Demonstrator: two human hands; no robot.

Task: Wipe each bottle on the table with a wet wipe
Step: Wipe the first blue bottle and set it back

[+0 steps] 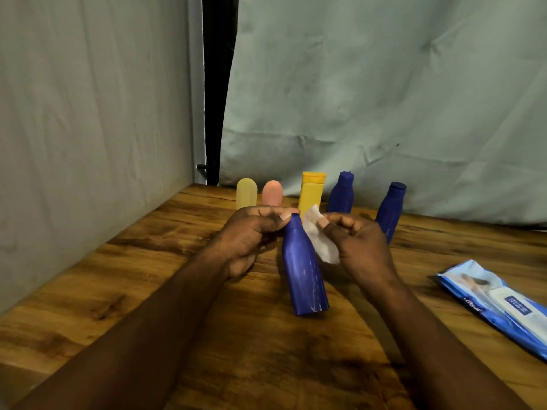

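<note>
I see a wooden tabletop (pixel 165 279) with strong grain and a slight sheen. The blue bottle (pixel 302 270) looks like matt plastic with pale scuffs, against it a thin white wipe (pixel 321 239). The wipes pack (pixel 500 303) is glossy film, and the backdrop (pixel 384 99) is creased cloth.

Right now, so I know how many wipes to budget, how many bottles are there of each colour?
Blue bottles: 3
Yellow bottle: 1
Pale yellow bottle: 1
Pink bottle: 1
Total: 6
</note>
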